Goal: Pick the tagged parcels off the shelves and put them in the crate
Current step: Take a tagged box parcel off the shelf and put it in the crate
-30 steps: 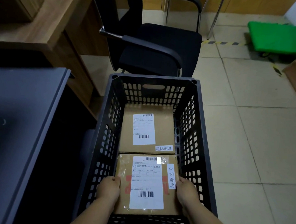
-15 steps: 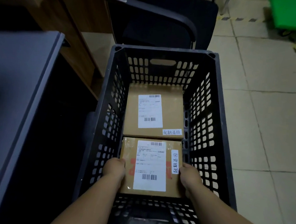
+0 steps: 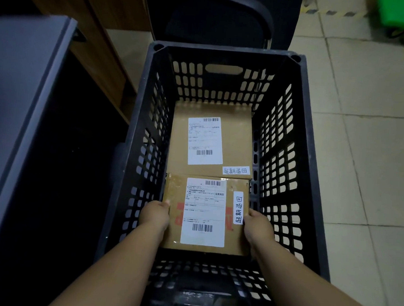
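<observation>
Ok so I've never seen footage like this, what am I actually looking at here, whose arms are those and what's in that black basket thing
There is no machine here. A person wears a camera on the head, so the view looks down along their own bare arms. Below is a black slotted plastic crate standing on a pale tiled floor. Two flat brown cardboard parcels lie inside it, each with a white shipping label and a small handwritten tag. The far parcel lies untouched. The near parcel is gripped at its side edges by the left hand and the right hand. A black chair stands behind the crate.
</observation>
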`<act>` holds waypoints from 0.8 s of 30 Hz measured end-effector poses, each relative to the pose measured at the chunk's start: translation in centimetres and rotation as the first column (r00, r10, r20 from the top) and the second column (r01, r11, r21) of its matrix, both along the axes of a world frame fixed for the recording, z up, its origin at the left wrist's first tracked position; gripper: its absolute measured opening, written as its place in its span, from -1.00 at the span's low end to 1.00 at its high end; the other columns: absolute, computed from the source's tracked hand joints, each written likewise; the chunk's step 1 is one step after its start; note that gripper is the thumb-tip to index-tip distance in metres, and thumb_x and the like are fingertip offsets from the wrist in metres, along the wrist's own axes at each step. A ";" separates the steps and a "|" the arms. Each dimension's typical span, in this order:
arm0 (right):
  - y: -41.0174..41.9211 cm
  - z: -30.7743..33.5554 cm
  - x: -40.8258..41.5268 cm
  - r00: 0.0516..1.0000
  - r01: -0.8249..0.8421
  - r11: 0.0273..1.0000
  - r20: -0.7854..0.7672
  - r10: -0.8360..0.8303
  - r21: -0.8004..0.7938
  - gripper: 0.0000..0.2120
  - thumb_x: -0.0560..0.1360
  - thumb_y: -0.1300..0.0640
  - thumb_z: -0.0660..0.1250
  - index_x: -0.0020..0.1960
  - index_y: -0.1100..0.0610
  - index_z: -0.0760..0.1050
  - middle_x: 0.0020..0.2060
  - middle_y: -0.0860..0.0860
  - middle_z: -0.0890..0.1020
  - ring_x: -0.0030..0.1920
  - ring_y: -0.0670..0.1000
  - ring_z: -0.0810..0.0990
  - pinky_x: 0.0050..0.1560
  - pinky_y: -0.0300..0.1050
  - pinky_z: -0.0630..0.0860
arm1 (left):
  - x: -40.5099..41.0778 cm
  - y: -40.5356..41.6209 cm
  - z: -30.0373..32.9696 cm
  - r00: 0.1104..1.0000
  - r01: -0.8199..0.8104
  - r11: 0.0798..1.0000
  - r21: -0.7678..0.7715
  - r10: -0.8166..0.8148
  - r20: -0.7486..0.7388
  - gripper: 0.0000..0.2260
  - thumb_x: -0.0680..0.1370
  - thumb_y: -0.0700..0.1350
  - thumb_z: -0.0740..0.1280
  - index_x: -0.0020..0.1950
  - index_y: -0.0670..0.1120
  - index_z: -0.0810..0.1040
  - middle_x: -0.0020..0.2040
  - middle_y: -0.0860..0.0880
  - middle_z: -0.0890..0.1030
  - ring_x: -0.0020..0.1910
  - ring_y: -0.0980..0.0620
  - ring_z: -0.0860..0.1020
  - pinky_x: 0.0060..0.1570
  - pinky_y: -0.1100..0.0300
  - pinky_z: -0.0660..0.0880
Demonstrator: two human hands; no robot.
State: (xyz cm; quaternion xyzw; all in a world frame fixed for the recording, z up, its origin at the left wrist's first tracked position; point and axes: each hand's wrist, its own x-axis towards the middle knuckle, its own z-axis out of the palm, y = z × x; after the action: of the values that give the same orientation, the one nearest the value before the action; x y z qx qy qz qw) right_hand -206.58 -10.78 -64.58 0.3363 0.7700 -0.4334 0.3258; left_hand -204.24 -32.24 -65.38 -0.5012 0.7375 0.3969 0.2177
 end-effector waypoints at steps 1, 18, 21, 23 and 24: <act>0.0 0.0 0.0 1.000 0.003 1.000 0.001 -0.003 -0.001 -0.69 0.57 0.19 0.10 -0.14 0.00 0.58 -0.28 -0.09 0.64 -0.24 -0.03 0.58 -0.33 -0.19 0.43 | 0.0 0.0 -0.1 1.000 -0.001 1.000 0.002 0.001 -0.006 -0.70 0.61 -0.02 0.18 0.05 -0.23 0.57 -0.06 -0.16 0.56 -0.04 -0.17 0.50 0.04 0.02 0.47; -0.5 0.6 -0.9 0.989 -0.148 0.985 0.031 0.146 0.091 -0.68 0.57 0.23 0.04 0.17 0.18 0.52 0.10 0.14 0.62 0.07 0.18 0.57 0.04 -0.02 0.49 | -0.4 0.1 0.2 0.995 0.095 0.993 -0.068 -0.092 0.048 -0.64 0.63 -0.03 0.14 0.20 -0.28 0.50 0.14 -0.25 0.56 0.10 -0.25 0.51 0.10 -0.02 0.49; -1.0 1.8 -1.2 0.977 -0.202 0.957 -0.021 0.211 0.211 -0.69 0.58 0.20 0.06 0.26 0.20 0.43 0.15 0.16 0.57 0.10 0.19 0.54 -0.06 -0.07 0.43 | -0.6 0.3 1.4 0.976 0.208 0.970 -0.129 -0.197 0.088 -0.63 0.63 0.00 0.13 0.22 -0.27 0.48 0.14 -0.23 0.56 0.09 -0.21 0.53 -0.12 0.11 0.43; -1.4 3.2 -1.5 0.954 -0.246 0.940 -0.111 0.278 0.237 -0.74 0.57 0.19 0.09 0.18 0.17 0.47 0.11 0.13 0.58 0.06 0.16 0.56 -0.07 -0.08 0.48 | -0.8 0.5 2.6 0.961 0.276 0.947 -0.167 -0.267 0.073 -0.65 0.62 0.01 0.13 0.16 -0.24 0.49 0.10 -0.20 0.58 0.01 -0.16 0.53 -0.21 0.15 0.37; -1.6 4.2 -1.7 0.931 -0.283 0.922 -0.155 0.330 0.262 -0.75 0.56 0.19 0.10 0.15 0.16 0.48 0.08 0.12 0.58 0.05 0.15 0.56 -0.02 -0.03 0.52 | -0.9 0.6 3.5 0.955 0.295 0.938 -0.184 -0.291 0.050 -0.67 0.62 0.01 0.13 0.14 -0.22 0.49 0.07 -0.19 0.59 -0.03 -0.14 0.53 -0.20 0.15 0.37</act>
State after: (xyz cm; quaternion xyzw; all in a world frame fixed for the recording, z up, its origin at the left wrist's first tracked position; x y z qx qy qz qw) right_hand -208.24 -12.38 -60.43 0.2029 0.8875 -0.3134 0.2702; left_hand -205.11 -31.68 -61.93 -0.4085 0.8358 0.2826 0.2338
